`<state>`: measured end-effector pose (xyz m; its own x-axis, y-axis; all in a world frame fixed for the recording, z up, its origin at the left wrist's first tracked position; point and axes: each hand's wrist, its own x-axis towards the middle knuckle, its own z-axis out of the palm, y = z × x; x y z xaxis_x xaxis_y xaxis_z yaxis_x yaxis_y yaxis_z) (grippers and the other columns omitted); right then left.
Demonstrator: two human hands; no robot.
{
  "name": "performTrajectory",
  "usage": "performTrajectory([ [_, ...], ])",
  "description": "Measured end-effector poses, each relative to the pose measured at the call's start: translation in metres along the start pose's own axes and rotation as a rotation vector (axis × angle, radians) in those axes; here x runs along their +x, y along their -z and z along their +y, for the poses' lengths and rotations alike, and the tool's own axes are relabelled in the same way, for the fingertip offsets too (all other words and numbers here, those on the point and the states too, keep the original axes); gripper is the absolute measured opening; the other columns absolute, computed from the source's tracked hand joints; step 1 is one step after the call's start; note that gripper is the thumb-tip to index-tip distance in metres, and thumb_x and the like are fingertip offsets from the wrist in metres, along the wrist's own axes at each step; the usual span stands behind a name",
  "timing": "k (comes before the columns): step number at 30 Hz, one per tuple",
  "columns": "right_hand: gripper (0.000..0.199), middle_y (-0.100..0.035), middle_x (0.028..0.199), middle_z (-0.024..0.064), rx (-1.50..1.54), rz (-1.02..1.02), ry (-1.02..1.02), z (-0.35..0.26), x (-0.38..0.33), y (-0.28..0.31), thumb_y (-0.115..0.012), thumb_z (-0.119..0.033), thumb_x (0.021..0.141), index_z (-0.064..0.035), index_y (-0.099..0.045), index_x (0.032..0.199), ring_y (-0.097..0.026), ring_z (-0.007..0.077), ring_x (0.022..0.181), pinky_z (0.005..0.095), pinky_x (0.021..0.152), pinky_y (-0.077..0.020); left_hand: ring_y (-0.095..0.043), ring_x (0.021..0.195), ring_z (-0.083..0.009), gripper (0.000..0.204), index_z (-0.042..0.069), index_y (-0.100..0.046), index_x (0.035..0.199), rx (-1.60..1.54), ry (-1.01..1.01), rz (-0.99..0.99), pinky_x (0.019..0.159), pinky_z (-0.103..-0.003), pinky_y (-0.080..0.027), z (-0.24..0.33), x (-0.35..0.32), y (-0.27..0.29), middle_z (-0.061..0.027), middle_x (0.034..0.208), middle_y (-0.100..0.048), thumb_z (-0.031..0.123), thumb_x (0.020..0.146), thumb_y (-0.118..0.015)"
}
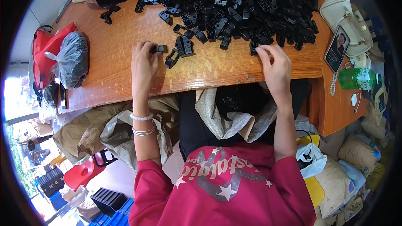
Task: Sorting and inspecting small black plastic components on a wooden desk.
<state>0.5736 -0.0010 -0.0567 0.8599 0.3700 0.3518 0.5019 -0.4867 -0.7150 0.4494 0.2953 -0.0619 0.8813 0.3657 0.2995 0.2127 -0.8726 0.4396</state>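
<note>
My left hand (144,65) rests at the table's near side, its fingers closed on a small black plastic part (159,48). Just right of it lie a black open-framed piece (171,60) and a larger ribbed black piece (184,46), which touch or overlap. Thumb and forefinger of my right hand (276,65) are pinched at the end of another black plastic part (253,45), at the near edge of a big pile of such parts (247,6). My fingers partly cover both parts, so their exact kind cannot be made out.
An open sack (205,104) with dark contents lies across my lap, under the table edge (184,86). On the left stand a red bag (52,48) and a tied plastic bag (72,60). A phone (337,49), a green bottle (356,78) and a cream handbag (341,12) are on the right.
</note>
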Motion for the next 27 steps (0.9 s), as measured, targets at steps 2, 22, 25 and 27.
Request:
performTrajectory([
  [2, 0.021, -0.062, 0.081, 0.0124, -0.228, 0.024, -0.018, 0.008, 0.004, -0.011, -0.070, -0.017, 0.084, 0.0020, -0.063, 0.089, -0.061, 0.0266, 0.071, 0.0367, 0.061, -0.0456, -0.059, 0.084, -0.0230, 0.016, -0.001, -0.061, 0.095, -0.059, 0.008, 0.065, 0.070, -0.035, -0.046, 0.007, 0.002, 0.001, -0.0123, 0.094, -0.063, 0.004, 0.081, -0.067],
  [22, 0.025, -0.064, 0.095, 0.0102, 0.425, -0.079, 0.253, -0.040, -0.029, -0.010, -0.070, 0.003, 0.075, -0.0007, -0.069, 0.100, -0.062, 0.0246, 0.083, 0.0322, 0.072, -0.0493, -0.068, 0.072, -0.0106, 0.023, -0.006, -0.059, 0.103, -1.088, 0.233, -0.152, 0.061, -0.019, -0.051, 0.119, -0.047, -0.010, -0.0088, 0.075, -0.068, 0.001, 0.083, -0.070],
  [25, 0.026, -0.065, 0.094, 0.0099, 0.426, -0.065, 0.284, -0.042, -0.030, -0.010, -0.071, 0.004, 0.074, -0.0007, -0.069, 0.099, -0.062, 0.0246, 0.083, 0.0319, 0.071, -0.0498, -0.069, 0.075, -0.0136, 0.030, -0.008, -0.057, 0.111, -1.122, 0.320, -0.220, 0.064, -0.020, -0.054, 0.117, -0.052, -0.013, -0.0112, 0.080, -0.070, 0.000, 0.084, -0.069],
  [27, 0.025, -0.066, 0.094, 0.0099, 0.435, -0.061, 0.288, -0.042, -0.032, -0.011, -0.072, 0.005, 0.073, -0.0007, -0.069, 0.098, -0.062, 0.0246, 0.084, 0.0317, 0.072, -0.0501, -0.069, 0.073, -0.0139, 0.032, -0.008, -0.056, 0.113, -1.181, 0.323, -0.175, 0.064, -0.020, -0.054, 0.118, -0.052, -0.016, -0.0107, 0.081, -0.070, 0.000, 0.084, -0.069],
])
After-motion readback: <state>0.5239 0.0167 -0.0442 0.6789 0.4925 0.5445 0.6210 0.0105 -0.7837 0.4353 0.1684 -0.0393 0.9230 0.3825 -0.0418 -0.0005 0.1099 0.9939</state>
